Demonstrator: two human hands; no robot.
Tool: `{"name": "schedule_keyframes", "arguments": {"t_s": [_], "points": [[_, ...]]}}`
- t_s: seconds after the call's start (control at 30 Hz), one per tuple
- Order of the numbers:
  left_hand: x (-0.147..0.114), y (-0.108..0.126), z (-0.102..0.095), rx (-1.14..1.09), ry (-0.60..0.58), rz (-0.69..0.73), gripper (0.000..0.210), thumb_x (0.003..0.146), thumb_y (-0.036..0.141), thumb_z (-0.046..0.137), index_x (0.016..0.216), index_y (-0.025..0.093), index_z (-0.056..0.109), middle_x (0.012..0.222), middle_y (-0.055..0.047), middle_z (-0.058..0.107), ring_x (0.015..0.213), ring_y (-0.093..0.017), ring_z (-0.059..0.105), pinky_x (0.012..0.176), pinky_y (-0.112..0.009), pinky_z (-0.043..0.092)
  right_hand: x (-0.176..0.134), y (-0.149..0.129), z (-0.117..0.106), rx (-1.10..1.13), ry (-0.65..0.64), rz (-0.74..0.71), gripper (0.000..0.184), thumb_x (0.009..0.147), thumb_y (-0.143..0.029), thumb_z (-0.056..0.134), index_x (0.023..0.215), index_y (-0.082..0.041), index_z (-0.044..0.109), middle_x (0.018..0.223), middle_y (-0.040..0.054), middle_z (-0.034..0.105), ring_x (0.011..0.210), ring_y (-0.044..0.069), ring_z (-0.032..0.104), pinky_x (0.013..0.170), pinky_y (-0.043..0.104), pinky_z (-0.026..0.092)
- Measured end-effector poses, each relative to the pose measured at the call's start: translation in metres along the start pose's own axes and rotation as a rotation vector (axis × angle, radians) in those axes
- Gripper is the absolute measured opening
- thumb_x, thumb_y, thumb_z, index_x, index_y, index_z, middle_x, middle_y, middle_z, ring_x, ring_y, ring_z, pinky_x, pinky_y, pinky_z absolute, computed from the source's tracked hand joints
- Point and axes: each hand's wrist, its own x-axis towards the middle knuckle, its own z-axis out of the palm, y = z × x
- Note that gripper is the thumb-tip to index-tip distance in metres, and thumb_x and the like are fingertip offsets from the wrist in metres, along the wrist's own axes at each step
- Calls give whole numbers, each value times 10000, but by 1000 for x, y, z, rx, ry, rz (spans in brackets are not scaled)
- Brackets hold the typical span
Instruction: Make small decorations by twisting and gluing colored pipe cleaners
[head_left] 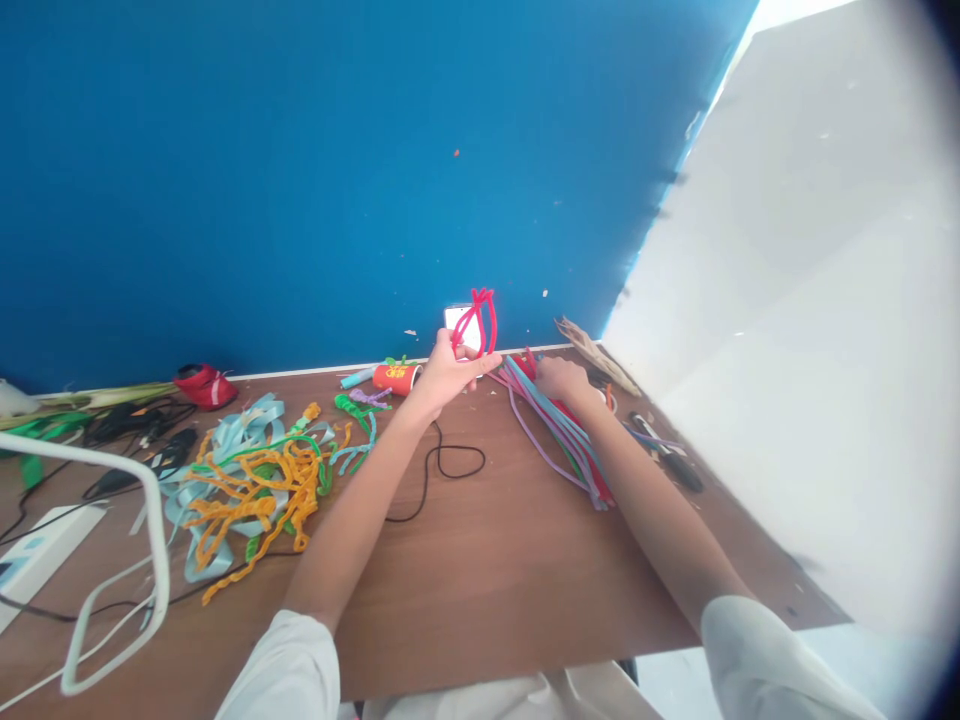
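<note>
My left hand (450,373) is closed on a red pipe-cleaner shape (491,318), bent into upright loops that meet at the top. Behind it a phone with a bright screen (453,316) leans against the blue wall. Over the far end of a bundle of pipe cleaners (564,432), in pink, purple, blue and red, my right hand (564,380) is closed with its fingers bent down. Its fingertips are hidden, so what they grip does not show. Red pipe cleaners lie right beside and under that hand.
A tangle of orange pipe cleaners (262,490) and pale blue ribbon (255,425) spreads on the left, near a white lamp frame (159,545) and power strip (56,545). A red paper cup (396,379) lies at the back. Dark-handled tools (679,465) rest at right. A black cable (427,480) crosses the table.
</note>
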Motion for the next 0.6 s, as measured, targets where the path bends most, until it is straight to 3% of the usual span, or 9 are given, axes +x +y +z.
{"name": "schedule_keyframes", "arguments": {"t_s": [0.23,0.33,0.43,0.6], "points": [[-2,3,1,6,8,30,591,671,441,842,970,236,375,829,67,575,452,-15,489,425,-179,347,0,-2,-3,3,-46,6,394,879,-254,528,1232,-141,662,1263,229,671,1156,370,659,917,441,532],[-4,4,2,11,-60,56,484,728,455,793,905,220,409,771,56,560,478,-33,525,410,-171,305,-1,-1,-3,-2,-94,-11,377,864,-245,562,1207,-135,673,1255,241,672,1165,377,651,908,432,526],[-5,3,3,-17,-132,87,433,751,434,777,906,210,440,747,46,557,511,-51,550,444,-179,365,-2,-1,-4,3,-130,-43,367,852,-252,598,1192,-139,678,1224,238,685,1145,364,658,887,396,520],[-4,0,3,-61,-135,128,383,762,376,773,902,198,463,737,52,535,529,-43,517,516,-189,436,-4,-3,-8,44,-121,-70,331,868,-300,565,1129,-144,697,1190,211,702,1055,328,682,818,348,509]]}}
